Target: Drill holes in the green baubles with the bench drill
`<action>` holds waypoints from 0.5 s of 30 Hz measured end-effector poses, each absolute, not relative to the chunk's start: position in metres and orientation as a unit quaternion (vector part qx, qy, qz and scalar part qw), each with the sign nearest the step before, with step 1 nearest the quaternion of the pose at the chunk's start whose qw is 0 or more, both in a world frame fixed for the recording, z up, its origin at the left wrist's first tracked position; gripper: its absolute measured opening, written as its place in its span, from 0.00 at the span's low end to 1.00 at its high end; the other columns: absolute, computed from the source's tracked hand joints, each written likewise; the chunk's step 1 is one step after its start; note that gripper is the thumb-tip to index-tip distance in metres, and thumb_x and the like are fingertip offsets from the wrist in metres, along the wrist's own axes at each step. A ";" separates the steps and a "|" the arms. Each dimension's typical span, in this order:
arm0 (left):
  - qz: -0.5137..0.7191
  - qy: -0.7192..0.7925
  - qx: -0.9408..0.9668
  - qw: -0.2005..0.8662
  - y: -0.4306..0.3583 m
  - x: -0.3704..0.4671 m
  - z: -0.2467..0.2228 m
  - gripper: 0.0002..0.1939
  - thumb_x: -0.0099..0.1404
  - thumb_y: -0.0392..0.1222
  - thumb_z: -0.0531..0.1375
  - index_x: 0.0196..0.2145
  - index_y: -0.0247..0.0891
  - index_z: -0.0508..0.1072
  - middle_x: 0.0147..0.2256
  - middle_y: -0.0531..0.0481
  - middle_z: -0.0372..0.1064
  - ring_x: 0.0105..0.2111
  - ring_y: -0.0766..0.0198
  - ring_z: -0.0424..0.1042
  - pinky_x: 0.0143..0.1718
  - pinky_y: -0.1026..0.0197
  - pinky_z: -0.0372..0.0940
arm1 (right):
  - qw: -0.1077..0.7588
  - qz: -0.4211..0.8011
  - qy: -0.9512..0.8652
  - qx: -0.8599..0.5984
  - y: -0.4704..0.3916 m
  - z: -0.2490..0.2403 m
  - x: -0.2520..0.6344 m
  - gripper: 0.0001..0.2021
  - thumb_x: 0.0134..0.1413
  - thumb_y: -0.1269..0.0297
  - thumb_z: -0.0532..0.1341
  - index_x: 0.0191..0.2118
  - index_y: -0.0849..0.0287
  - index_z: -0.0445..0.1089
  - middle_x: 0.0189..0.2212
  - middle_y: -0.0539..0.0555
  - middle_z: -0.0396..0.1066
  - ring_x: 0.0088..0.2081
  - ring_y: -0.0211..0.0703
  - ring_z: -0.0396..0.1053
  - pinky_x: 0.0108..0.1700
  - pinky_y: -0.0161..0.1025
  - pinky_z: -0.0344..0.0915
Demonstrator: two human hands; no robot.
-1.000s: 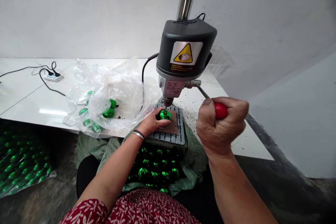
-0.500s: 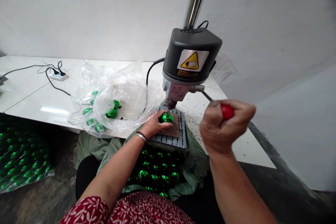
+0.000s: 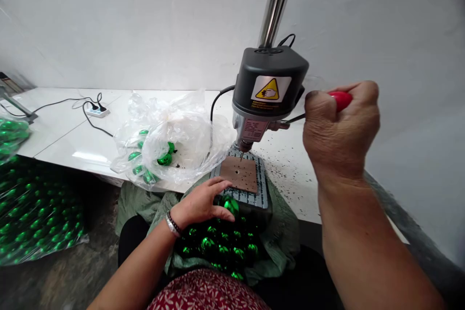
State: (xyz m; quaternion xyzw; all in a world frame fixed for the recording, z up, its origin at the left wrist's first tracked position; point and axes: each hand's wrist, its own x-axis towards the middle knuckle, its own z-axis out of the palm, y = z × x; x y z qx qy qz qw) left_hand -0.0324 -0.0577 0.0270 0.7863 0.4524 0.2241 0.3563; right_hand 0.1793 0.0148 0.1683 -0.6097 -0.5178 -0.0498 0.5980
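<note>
My right hand (image 3: 341, 131) is wrapped round the red knob (image 3: 341, 100) of the feed lever on a small drill press (image 3: 274, 82). Its thin drill bit (image 3: 241, 156) hangs above a brown board (image 3: 244, 174) with a small hole, lying on the slotted base (image 3: 263, 199). In front of the base, my left hand (image 3: 203, 203) is open, thumb and fingers apart. Just beyond its fingertips is a shiny green ball (image 3: 231, 206), a little blurred. Below it lie several more green balls (image 3: 221, 244) in a green cloth sack (image 3: 279, 256) at my lap.
A clear plastic bag (image 3: 174, 131) with several green balls lies on the white table (image 3: 83, 140). Behind it is a power strip (image 3: 98, 111) with cords. At left stands a large bag of green balls (image 3: 39, 213). Dark shavings (image 3: 286, 174) are scattered right of the base.
My left hand has drawn back from the board towards me and let go of the green ball. My right hand has raised the lever, lifting the drill bit.
</note>
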 end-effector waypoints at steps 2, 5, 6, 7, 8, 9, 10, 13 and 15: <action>0.223 0.473 0.784 0.334 -0.059 -0.049 0.038 0.31 0.55 0.53 0.68 0.54 0.38 0.72 0.53 0.39 0.71 0.50 0.53 0.72 0.52 0.54 0.67 | 0.598 -0.048 -0.504 -0.621 0.016 0.169 0.179 0.12 0.47 0.69 0.62 0.28 0.57 0.54 0.23 0.45 0.59 0.25 0.32 0.56 0.32 0.35 0.55; 0.238 0.566 0.765 0.196 -0.039 -0.077 0.054 0.16 0.68 0.44 0.55 0.48 0.37 0.76 0.45 0.42 0.76 0.44 0.57 0.74 0.50 0.56 0.67 | 0.603 -0.057 -0.499 -0.620 0.018 0.170 0.178 0.14 0.44 0.70 0.63 0.27 0.57 0.53 0.23 0.45 0.58 0.24 0.31 0.55 0.31 0.35 0.54; 0.224 0.605 0.753 0.129 -0.026 -0.086 0.058 0.17 0.69 0.38 0.51 0.48 0.34 0.75 0.46 0.39 0.75 0.46 0.56 0.73 0.52 0.54 0.66 | 0.605 -0.058 -0.499 -0.618 0.018 0.170 0.179 0.14 0.44 0.70 0.63 0.27 0.57 0.52 0.23 0.45 0.58 0.25 0.31 0.55 0.32 0.35 0.54; 0.188 0.641 0.740 0.077 -0.013 -0.094 0.061 0.19 0.68 0.33 0.49 0.51 0.31 0.73 0.48 0.36 0.73 0.50 0.54 0.72 0.55 0.53 0.64 | 0.607 -0.056 -0.499 -0.616 0.018 0.170 0.179 0.14 0.44 0.70 0.63 0.27 0.57 0.53 0.23 0.45 0.58 0.25 0.31 0.55 0.32 0.35 0.54; 0.134 0.670 0.729 0.051 0.001 -0.101 0.063 0.22 0.65 0.29 0.47 0.53 0.28 0.71 0.50 0.34 0.72 0.52 0.52 0.70 0.56 0.52 0.62 | 0.608 -0.052 -0.501 -0.614 0.018 0.170 0.179 0.13 0.44 0.69 0.62 0.27 0.57 0.53 0.23 0.45 0.59 0.25 0.31 0.55 0.33 0.35 0.55; 0.077 0.694 0.715 0.044 0.014 -0.107 0.064 0.23 0.64 0.27 0.47 0.54 0.26 0.70 0.51 0.31 0.71 0.53 0.51 0.69 0.57 0.51 0.61 | 0.607 -0.047 -0.503 -0.614 0.018 0.170 0.179 0.13 0.45 0.69 0.62 0.28 0.57 0.54 0.24 0.45 0.59 0.26 0.31 0.56 0.33 0.35 0.55; 0.032 0.712 0.700 0.044 0.026 -0.112 0.063 0.24 0.63 0.26 0.46 0.54 0.25 0.70 0.51 0.30 0.70 0.55 0.49 0.67 0.57 0.49 0.60 | 0.604 -0.042 -0.505 -0.615 0.018 0.169 0.180 0.12 0.46 0.68 0.62 0.28 0.58 0.54 0.24 0.45 0.59 0.26 0.31 0.56 0.33 0.36 0.55; -0.028 0.758 0.650 0.053 0.049 -0.117 0.054 0.24 0.62 0.29 0.48 0.54 0.25 0.69 0.56 0.24 0.63 0.58 0.37 0.62 0.55 0.38 0.59 | 0.599 -0.030 -0.517 -0.611 0.016 0.167 0.181 0.11 0.47 0.66 0.61 0.30 0.58 0.55 0.23 0.45 0.58 0.25 0.31 0.54 0.32 0.35 0.54; -0.039 0.788 0.611 0.063 0.053 -0.117 0.043 0.25 0.61 0.32 0.51 0.56 0.25 0.67 0.59 0.20 0.56 0.55 0.31 0.64 0.50 0.34 0.61 | 0.603 -0.026 -0.529 -0.596 0.015 0.165 0.181 0.10 0.49 0.64 0.59 0.30 0.58 0.55 0.23 0.44 0.56 0.25 0.30 0.53 0.31 0.35 0.53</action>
